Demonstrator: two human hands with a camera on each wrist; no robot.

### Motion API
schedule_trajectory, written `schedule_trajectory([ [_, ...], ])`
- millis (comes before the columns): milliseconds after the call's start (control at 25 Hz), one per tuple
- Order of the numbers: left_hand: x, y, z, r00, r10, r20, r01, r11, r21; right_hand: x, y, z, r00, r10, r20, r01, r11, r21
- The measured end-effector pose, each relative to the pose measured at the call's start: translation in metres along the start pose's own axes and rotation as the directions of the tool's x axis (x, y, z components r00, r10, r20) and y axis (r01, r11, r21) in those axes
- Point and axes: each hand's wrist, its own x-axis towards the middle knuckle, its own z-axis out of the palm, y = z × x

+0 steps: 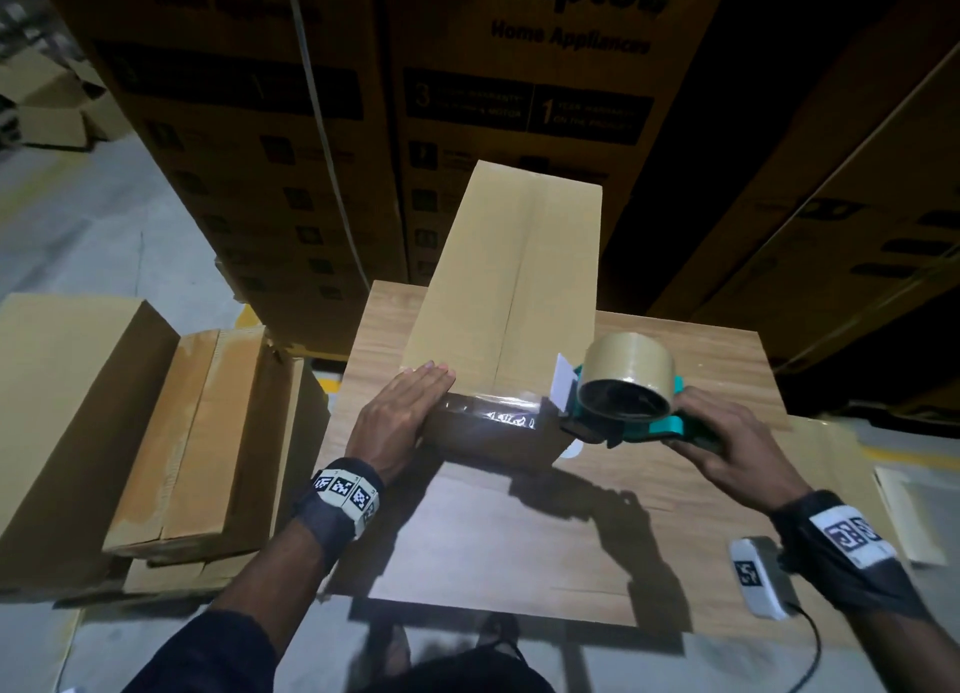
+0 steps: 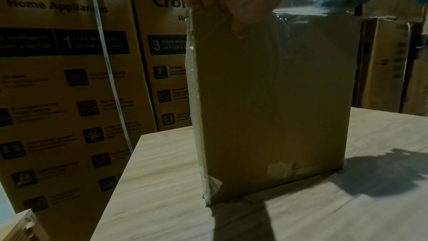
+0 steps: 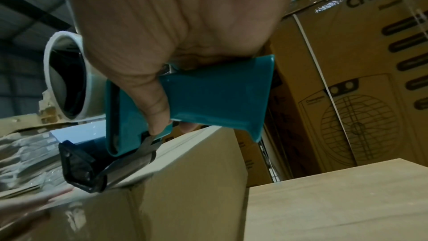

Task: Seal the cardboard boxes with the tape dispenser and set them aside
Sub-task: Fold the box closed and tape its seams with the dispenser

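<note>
From the head view, your left hand (image 1: 402,406) lies flat, fingers straight and together, on the near left corner of the long plain brown cardboard box (image 1: 511,281) lying on the wood-grain table (image 1: 701,375), while your right hand (image 1: 727,443) curls round the handle of the teal tape dispenser with its roll of clear-brown tape (image 1: 626,396) at the near right corner. A glossy strip of tape (image 1: 498,419) runs along the near top edge between them; the long centre seam looks untaped, so I judge this box only partly sealed. Taped boxes (image 1: 208,432) sit stacked to your left, seemingly already set aside. From the left wrist, the box's near end face (image 2: 273,98) stands on the table, tape on its left corner. From the right wrist, your thumb and fingers wrap the teal handle (image 3: 208,98), the dispenser's black nose (image 3: 83,169) touching the box's top edge.
</note>
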Motion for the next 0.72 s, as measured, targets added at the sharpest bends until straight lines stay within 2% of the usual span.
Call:
schedule_trajectory([
  [320, -0.001, 0.017, -0.003, 0.999, -0.045, 0.02, 0.044, 0.998, 0.034, 0.006, 0.002, 0.008, 1.0, 0.015, 0.02, -0.013, 0.994, -0.111],
  [560, 0.022, 0.067, 0.017, 0.991, 0.099, 0.093, -0.107, 0.991, 0.082, 0.006, 0.002, 0.01, 0.999, 0.021, 0.027, -0.018, 0.994, -0.105],
  [720, 0.038, 0.11, 0.029, 0.971, 0.089, 0.22, -0.126, 0.979, 0.158, 0.005, 0.003, 0.012, 0.999, 0.031, 0.03, -0.028, 0.995, -0.097],
])
